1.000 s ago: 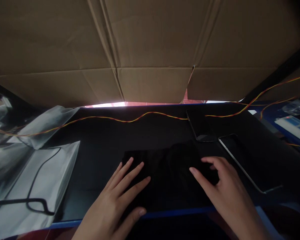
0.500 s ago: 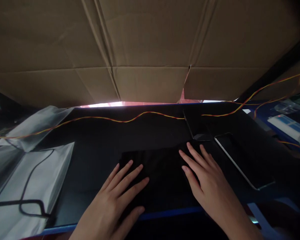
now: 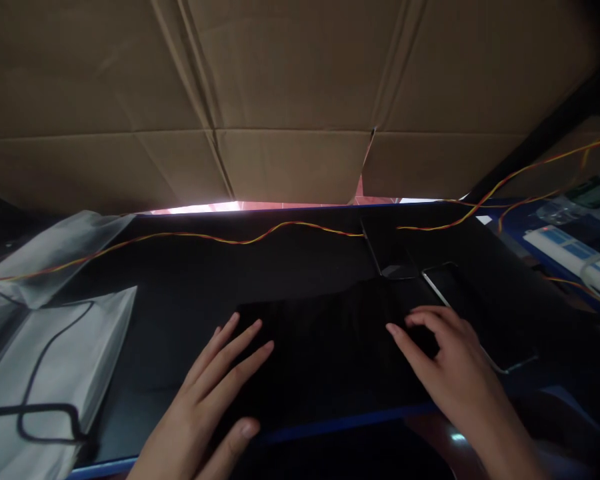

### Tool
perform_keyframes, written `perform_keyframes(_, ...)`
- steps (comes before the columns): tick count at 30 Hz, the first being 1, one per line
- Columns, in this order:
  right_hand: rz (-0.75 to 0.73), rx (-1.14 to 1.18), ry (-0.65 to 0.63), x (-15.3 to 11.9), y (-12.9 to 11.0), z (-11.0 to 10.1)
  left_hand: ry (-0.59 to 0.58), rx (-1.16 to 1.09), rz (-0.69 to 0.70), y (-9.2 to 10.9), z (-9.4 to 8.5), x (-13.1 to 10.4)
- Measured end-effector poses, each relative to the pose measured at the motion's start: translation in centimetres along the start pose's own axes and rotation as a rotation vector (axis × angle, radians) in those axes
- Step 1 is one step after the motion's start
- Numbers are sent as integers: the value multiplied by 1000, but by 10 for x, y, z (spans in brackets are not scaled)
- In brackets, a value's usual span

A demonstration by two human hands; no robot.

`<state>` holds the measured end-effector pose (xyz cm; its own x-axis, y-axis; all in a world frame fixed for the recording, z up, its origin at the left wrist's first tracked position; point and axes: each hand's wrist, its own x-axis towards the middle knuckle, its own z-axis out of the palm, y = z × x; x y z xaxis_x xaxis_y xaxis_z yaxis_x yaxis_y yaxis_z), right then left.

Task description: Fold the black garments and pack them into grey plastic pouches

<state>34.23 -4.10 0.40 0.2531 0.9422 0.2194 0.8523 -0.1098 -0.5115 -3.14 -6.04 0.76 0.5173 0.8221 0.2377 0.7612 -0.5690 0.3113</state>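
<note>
A black cloth [image 3: 320, 347] lies flat on the dark tabletop [image 3: 180, 280], hard to tell from it. My left hand [image 3: 215, 387] rests on the cloth's left side, its fingers spread. At the cloth's right edge is my right hand [image 3: 447, 360], fingers bent, thumb and index finger apart with a gap between them; no object shows in it. A phone with a pale edge [image 3: 460, 287] lies partly behind my right hand. Another dark, flat device [image 3: 387, 250] lies farther back, beyond the cloth.
Cardboard [image 3: 290, 80] stands behind the table. A red-yellow twisted wire [image 3: 290, 225] crosses the back. Translucent plastic bags [image 3: 85, 360] with a black cable [image 3: 45, 407] lie at the left. A white and blue box [image 3: 560, 243] is at the right.
My right hand has moved right and towards me, and its fingers have bent from spread. My left hand has shifted slightly left, still spread. The view has shifted a little.
</note>
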Motion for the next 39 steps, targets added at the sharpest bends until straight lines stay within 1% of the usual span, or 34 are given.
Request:
perform_keyframes(4, 71, 58, -30, -1, -21, -3, -14, -10, -2, 1, 0, -1)
perform_keyframes(6, 84, 90, 2, 1, -31, -9, 10, -30, -18, 1, 0, -1)
perform_keyframes(7, 64, 112, 29, 4, -36, -12, 20, -41, -28, 1, -1, -1)
perform_keyframes(9, -21, 133, 91, 7, -49, -19, 30, -57, -33, 2, -1, 0)
perform_keyframes(11, -133, 107, 147, 9, -67, -22, 29, -59, -38, 4, -1, 2)
perform_keyframes(14, -306, 41, 177, 3, -104, -16, 35, -45, -62, 7, 1, 6)
perform_keyframes(16, -421, 13, 149, -5, -131, -5, 61, -48, -89, 8, 4, 6)
perform_keyframes(17, -465, 11, 115, -9, -143, 2, 82, -60, -104, 8, 6, 5)
perform_keyframes(19, -514, 63, 11, -19, -162, 15, 136, -100, -151, 6, 11, 2)
perform_keyframes(20, -529, 124, -58, -23, -168, 20, 157, -124, -182, 4, 14, 1)
perform_keyframes(21, -537, 200, -130, -26, -171, 24, 177, -141, -219, 3, 16, -1)
perform_keyframes(23, -545, 370, -266, -30, -167, 27, 203, -161, -277, 3, 18, -3)
perform_keyframes(24, -537, 446, -311, -30, -161, 26, 216, -167, -296, 4, 17, -3)
perform_keyframes(25, -519, 508, -329, -28, -153, 24, 232, -170, -306, 6, 15, -3)
perform_keyframes(26, -501, 556, -316, -26, -145, 22, 251, -172, -312, 10, 12, -2)
perform_keyframes(28, -483, 577, -236, -21, -130, 19, 298, -160, -327, 19, 3, 3)
perform_keyframes(30, -533, 485, -174, -17, -121, 20, 330, -115, -297, 29, -6, 12)
perform_keyframes(31, -581, 420, -172, -16, -119, 21, 326, -85, -252, 32, -8, 17)
perform_keyframes(33, -686, 314, -215, -18, -119, 28, 272, -5, -148, 33, -5, 30)
perform_keyframes(35, -742, 261, -264, -23, -120, 36, 185, 85, -82, 28, 5, 39)
perform_keyframes(37, -752, 227, -312, -27, -118, 41, 107, 157, -73, 19, 18, 41)
perform_keyframes(39, -758, 210, -363, -29, -112, 43, 63, 202, -73, 11, 28, 37)
